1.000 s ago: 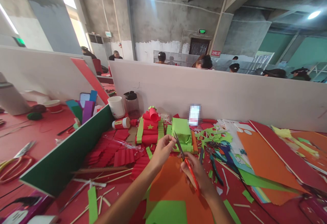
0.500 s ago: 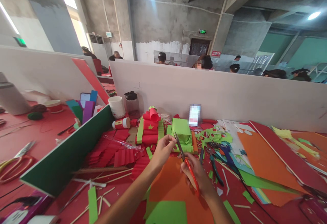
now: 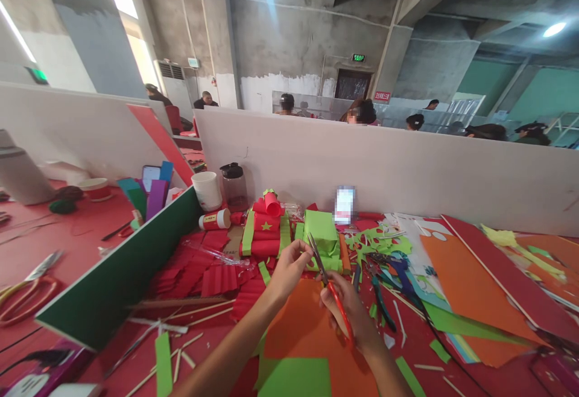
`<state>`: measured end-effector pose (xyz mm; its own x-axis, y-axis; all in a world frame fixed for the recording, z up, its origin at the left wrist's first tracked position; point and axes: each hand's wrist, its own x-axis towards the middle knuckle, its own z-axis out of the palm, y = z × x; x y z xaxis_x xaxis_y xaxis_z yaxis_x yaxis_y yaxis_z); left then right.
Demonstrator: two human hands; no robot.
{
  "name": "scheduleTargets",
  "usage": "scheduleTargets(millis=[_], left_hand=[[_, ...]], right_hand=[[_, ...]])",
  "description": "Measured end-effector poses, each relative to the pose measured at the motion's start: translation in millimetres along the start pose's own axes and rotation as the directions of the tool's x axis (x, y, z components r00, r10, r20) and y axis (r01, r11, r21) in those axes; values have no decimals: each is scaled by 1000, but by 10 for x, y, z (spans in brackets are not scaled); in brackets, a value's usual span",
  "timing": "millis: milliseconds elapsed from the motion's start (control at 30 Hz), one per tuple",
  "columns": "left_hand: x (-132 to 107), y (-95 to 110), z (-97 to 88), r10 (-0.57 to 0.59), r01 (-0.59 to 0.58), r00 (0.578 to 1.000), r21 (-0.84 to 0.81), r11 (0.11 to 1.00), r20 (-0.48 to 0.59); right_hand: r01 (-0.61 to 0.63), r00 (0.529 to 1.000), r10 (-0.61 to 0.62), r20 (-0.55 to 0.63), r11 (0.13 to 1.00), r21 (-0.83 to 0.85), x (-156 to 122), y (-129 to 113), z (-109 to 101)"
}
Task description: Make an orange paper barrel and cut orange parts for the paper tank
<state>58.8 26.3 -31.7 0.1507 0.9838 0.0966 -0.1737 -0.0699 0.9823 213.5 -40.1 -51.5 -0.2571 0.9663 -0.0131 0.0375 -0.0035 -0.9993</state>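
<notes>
My right hand (image 3: 346, 303) is closed round the red handles of a pair of scissors (image 3: 322, 262), whose blades point up and away to the left. Finger and thumb of my left hand (image 3: 294, 264) are pinched together beside the blade tips; whatever lies between them is too small to name. Below both hands are an orange sheet (image 3: 296, 324) and a green sheet (image 3: 294, 379). Just beyond the blades stands a green paper-covered block (image 3: 321, 228). Left of it is a red and green paper model (image 3: 266, 234) of a tank-like shape, with a yellow star.
Folded red paper (image 3: 221, 279) lies to the left, before a green divider board (image 3: 122, 270). On the right are pliers (image 3: 382, 300), green scraps (image 3: 380, 240) and orange sheets (image 3: 461, 276). A phone (image 3: 345, 205) leans on the white partition (image 3: 407, 168).
Both hands and the scissors hold almost the same position.
</notes>
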Motion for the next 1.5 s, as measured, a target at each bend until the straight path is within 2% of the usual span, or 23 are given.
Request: scheduleTargets(millis=[400, 933, 1500], left_hand=[[-16, 31, -3, 0, 0, 1000, 6, 1000, 22], [-1, 10, -16, 14, -15, 1000, 33, 999, 24], [-17, 9, -10, 20, -22, 998, 50, 998, 53]], right_hand=[[-34, 999, 34, 2, 999, -11, 9, -7, -7], [-19, 1000, 19, 1, 1000, -24, 6, -6, -1], [-11, 1000, 10, -25, 999, -52, 58, 149, -12]])
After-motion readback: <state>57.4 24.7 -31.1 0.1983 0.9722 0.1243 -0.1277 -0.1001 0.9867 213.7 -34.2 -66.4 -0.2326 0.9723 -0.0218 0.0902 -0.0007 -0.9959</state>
